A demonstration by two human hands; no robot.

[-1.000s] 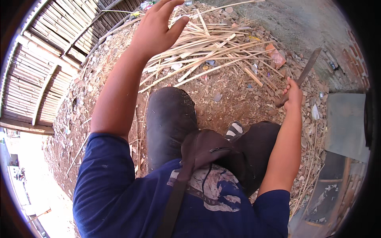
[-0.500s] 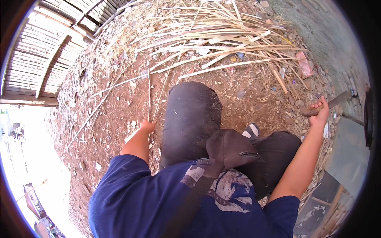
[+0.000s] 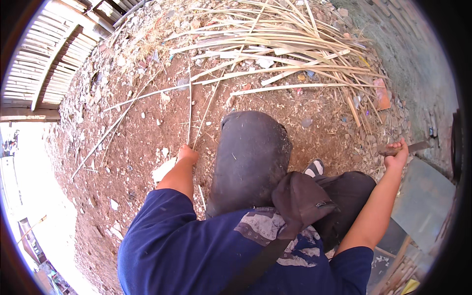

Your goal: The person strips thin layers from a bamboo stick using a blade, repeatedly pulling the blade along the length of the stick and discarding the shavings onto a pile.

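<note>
My left hand (image 3: 188,154) is low over the dirt beside my left knee, its fingers closed round a thin bamboo strip (image 3: 190,105). That strip runs away from me toward the pile; a second thin strip (image 3: 208,112) slants off close by, and I cannot tell whether it is gripped too. Out to the right, my right hand (image 3: 397,154) is wrapped round the wooden handle of a large knife (image 3: 419,146). Its broad blade points right, toward the wall, well apart from the strips.
A heap of long split bamboo strips (image 3: 295,61) lies ahead on stony dirt. A reddish brick piece (image 3: 381,94) sits at its right end. A rough wall (image 3: 418,64) and a grey panel (image 3: 424,199) border the right; a bamboo-slat structure (image 3: 49,64) stands at far left.
The knife has tipped from slanting upward to nearly level, as my right hand has lowered a little. My left hand stays closed on the strip. The whole view has shifted slightly.
</note>
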